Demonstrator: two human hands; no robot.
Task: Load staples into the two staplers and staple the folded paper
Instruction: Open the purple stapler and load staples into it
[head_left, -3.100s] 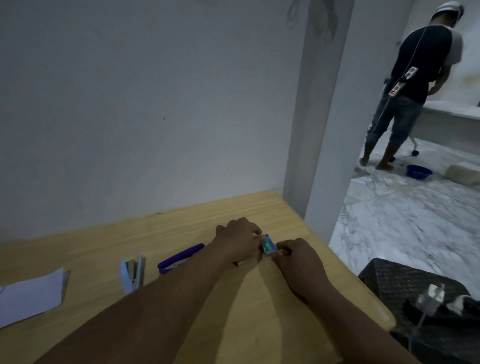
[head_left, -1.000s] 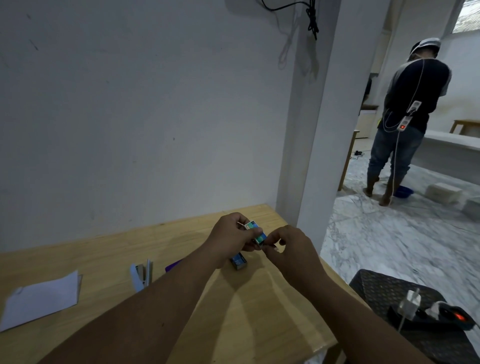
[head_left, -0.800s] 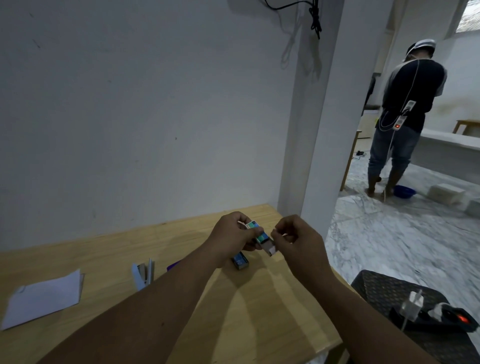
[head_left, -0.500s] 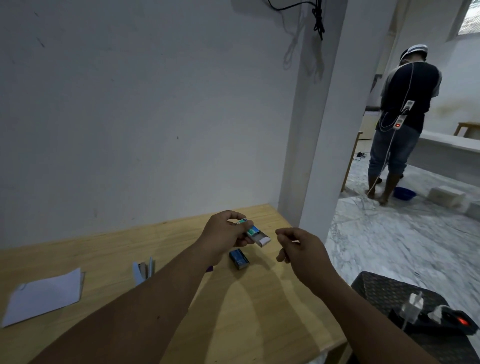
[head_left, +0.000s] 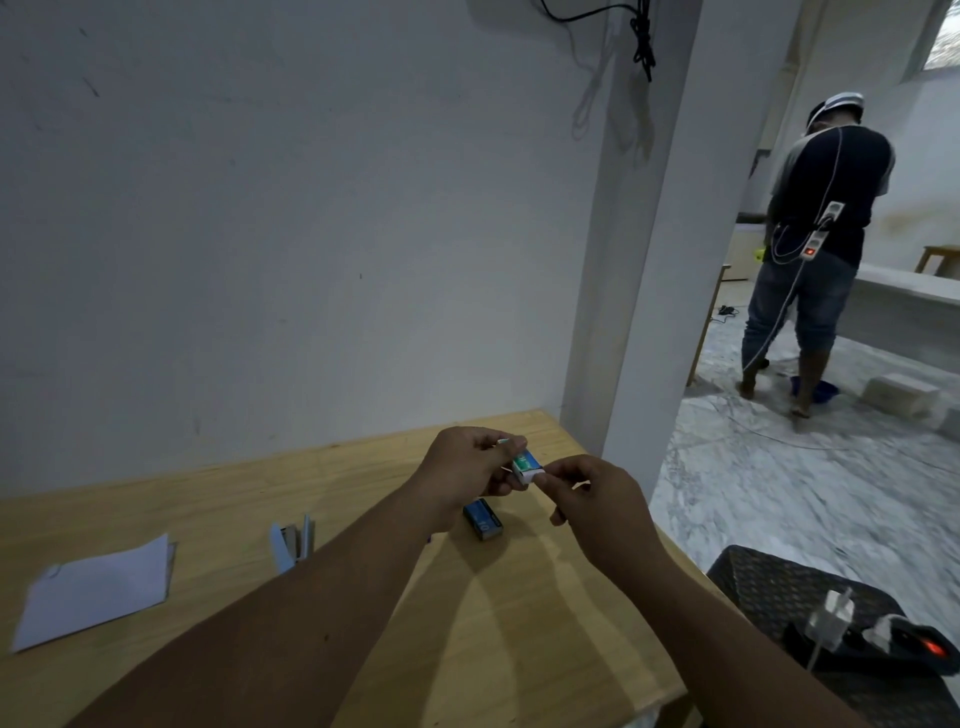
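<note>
Small green-and-white cardboard staple box (head_left: 525, 464) held above the wooden table (head_left: 519, 623), pinched in the left hand (head_left: 470, 467). Right hand (head_left: 592, 493), apart half a second ago, now pinches the box's protruding white end. Blue staple box (head_left: 483, 518) lies on the table beneath.

The blue staple box (head_left: 483, 519) lying on the table (head_left: 545, 649) reads "10"; no other text is legible.

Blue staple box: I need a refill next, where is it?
In the head view, the blue staple box lies on the wooden table, just below both hands, right of the pale stapler.
</note>
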